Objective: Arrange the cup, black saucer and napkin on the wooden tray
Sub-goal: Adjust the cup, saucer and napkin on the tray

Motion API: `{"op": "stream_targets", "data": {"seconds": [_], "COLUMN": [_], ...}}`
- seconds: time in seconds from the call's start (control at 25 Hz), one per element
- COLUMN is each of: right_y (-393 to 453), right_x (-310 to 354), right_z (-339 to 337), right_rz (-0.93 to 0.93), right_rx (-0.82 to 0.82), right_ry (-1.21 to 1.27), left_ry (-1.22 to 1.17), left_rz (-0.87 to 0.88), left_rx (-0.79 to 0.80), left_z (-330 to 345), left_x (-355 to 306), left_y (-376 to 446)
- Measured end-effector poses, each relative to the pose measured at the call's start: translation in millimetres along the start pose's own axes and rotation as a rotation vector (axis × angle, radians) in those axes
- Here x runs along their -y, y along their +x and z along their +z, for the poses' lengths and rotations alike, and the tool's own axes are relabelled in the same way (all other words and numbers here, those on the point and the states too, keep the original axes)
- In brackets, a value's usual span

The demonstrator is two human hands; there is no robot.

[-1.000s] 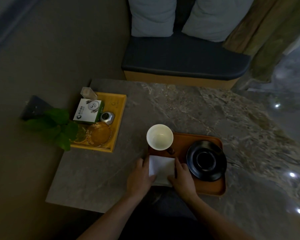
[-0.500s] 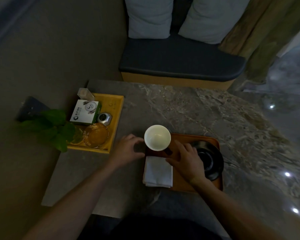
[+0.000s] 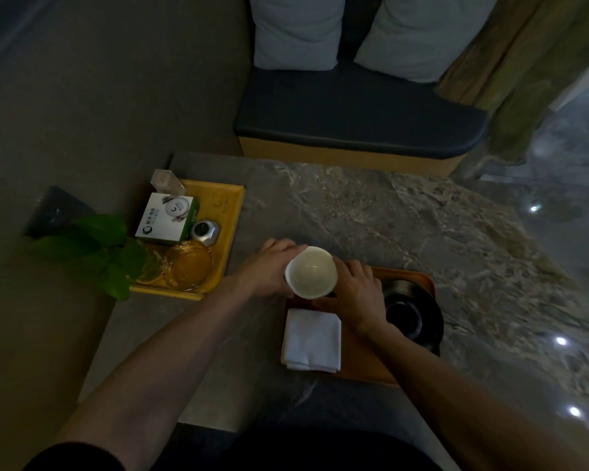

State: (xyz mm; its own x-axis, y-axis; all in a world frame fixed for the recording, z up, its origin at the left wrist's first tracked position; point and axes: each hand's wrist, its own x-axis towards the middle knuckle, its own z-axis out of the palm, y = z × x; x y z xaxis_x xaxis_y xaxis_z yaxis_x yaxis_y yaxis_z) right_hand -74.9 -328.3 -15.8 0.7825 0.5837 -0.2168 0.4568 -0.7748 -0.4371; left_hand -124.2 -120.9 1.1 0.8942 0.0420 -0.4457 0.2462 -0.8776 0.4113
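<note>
A white cup (image 3: pixel 310 272) stands at the far left corner of the brown wooden tray (image 3: pixel 357 368). My left hand (image 3: pixel 269 266) wraps its left side and my right hand (image 3: pixel 354 297) holds its right side. A folded white napkin (image 3: pixel 312 339) lies flat on the tray's near left part, just below the cup. The black saucer (image 3: pixel 412 317) sits on the tray's right side, partly hidden by my right wrist.
A yellow tray (image 3: pixel 228 232) at the left holds a green-and-white box, a small silver object, a glass ashtray and a clear holder. A green plant (image 3: pixel 96 246) stands beside it. The marble table (image 3: pixel 422 226) stretches right; a cushioned bench (image 3: pixel 354 124) stands behind.
Both hands left the napkin, which now lies flat on the tray, and moved up to close around the cup from either side.
</note>
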Motion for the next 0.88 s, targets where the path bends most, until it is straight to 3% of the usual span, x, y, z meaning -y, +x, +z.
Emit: {"op": "stream_targets", "data": {"seconds": [0.52, 0.68, 0.88], "right_y": [23, 19, -4], "right_x": [-18, -25, -45], "right_z": [-20, -26, -26], "right_rz": [-0.151, -0.059, -0.097], "right_rx": [0.202, 0.230, 0.080], "right_ry": [-0.050, -0.023, 0.039], "left_ry": [-0.214, -0.140, -0.026], "left_rz": [-0.132, -0.124, -0.020], "left_rx": [-0.180, -0.105, 0.044], "left_z": [27, 20, 7], "left_x": [-14, -8, 0], "left_y": [-16, -12, 4]}}
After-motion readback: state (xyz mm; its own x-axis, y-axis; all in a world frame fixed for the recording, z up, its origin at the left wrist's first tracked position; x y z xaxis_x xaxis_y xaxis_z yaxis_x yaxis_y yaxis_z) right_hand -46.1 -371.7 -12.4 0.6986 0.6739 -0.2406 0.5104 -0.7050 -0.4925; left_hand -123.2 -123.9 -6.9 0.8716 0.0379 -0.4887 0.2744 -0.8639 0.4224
